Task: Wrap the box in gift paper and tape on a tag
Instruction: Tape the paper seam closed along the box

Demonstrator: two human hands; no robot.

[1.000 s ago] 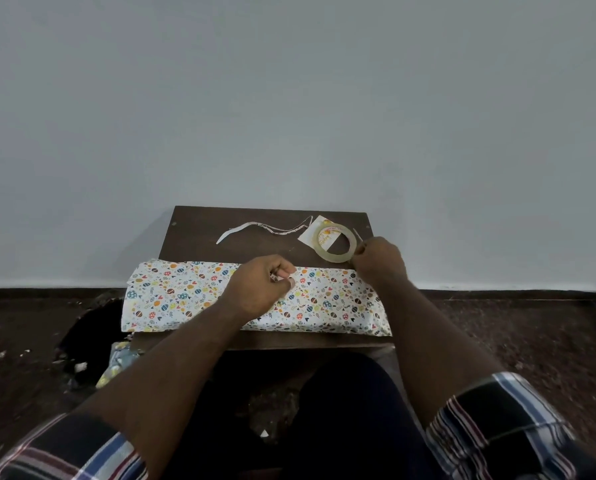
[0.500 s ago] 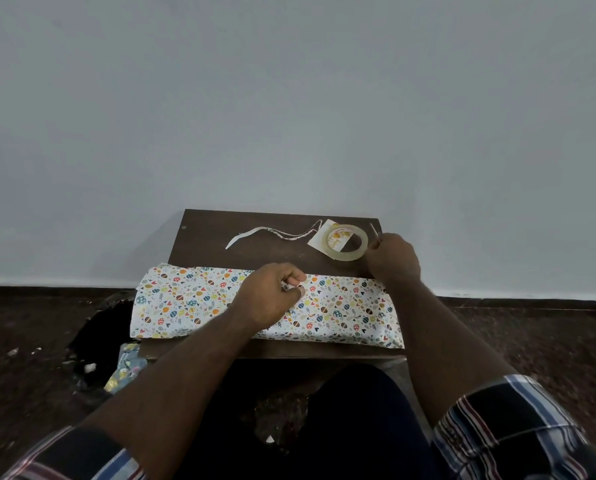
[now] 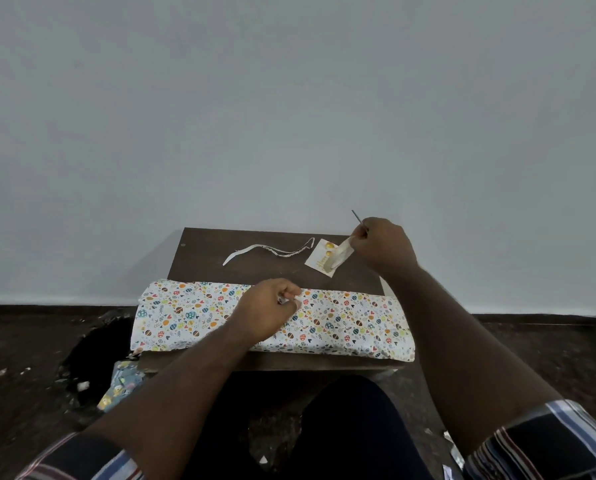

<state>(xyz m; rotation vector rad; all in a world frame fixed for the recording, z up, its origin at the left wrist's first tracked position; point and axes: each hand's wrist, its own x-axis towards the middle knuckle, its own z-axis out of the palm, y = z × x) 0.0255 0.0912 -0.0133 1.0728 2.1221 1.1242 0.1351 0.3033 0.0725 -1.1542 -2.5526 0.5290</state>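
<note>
Fingers of the left hand pinch the gift paper seam; right hand grips the tape roll. Releasing the pinch likely reopens the seam.

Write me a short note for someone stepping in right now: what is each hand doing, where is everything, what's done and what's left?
Left hand: fingers curled, pressing on top of the wrapped box, apparently pinching the paper seam.
Right hand: lifted at the table's far right corner, gripping the tape roll tilted on edge, plus a thin metal tool.
Tag: flat on the table under the roll.
Paper strip: loose, left of the tag.
Done: the box is covered in patterned paper.
Left: tape the seam if it needs it, then tape on the tag.
</note>
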